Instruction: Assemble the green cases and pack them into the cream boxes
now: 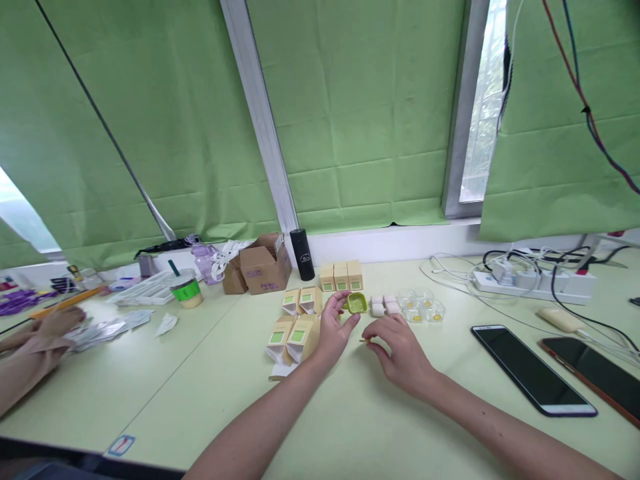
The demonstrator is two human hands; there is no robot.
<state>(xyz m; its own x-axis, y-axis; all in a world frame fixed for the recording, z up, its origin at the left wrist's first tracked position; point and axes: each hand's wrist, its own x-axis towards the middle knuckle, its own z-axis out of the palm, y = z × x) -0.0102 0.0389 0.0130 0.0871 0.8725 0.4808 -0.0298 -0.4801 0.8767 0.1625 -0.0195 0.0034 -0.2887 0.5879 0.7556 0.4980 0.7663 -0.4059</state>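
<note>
My left hand holds a small green square cup by its side, its open top tilted towards me. Just right of it, my right hand is closed in a pinch on a small, thin, tan piece that is too small to name. Beyond my right hand lie several small pale pinkish-white blocks. Beside them stand several clear little cups with yellow spots at the bottom. Open kraft paper boxes with green labels stand left of my left hand, and closed kraft boxes stand behind it.
A black flask and a brown carton stand at the back. On the right lie two phones, a power strip and tangled cables. At left are a drink cup and another person's hands over silvery packets.
</note>
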